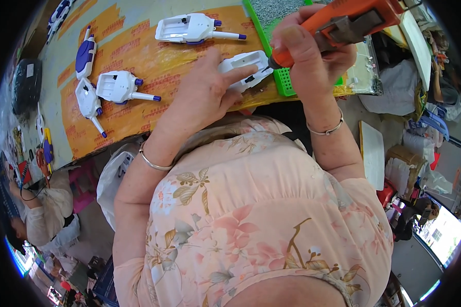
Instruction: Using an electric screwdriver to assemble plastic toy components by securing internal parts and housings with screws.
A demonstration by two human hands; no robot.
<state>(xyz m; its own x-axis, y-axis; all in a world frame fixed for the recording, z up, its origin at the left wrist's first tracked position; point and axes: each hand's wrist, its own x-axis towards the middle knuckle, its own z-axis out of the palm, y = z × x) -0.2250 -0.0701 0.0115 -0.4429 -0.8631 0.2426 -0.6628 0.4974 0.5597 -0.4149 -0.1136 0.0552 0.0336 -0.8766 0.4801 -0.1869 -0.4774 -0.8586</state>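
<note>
My left hand (202, 92) steadies a small white plastic housing (256, 59) near the table's front edge, its index finger laid across the open shell and the thumb at the near side. A small black part sits inside the shell. In my right hand (312, 69) is an orange power screwdriver (338, 13), tilted so that its dark nose meets or nearly meets the housing's right end. The fingers and screwdriver body partly hide that end, so I cannot tell whether the bit touches a screw. A similar white housing with purple-tipped stem (192, 28) lies behind.
More white and purple housings (117, 86) lie left on the tape-covered table (143, 56). A green tray (257, 21) of small metal pieces, probably screws, stands at the back right. Another person (48, 210) sits at the far left. A black bundle (26, 87) lies at the table's left side.
</note>
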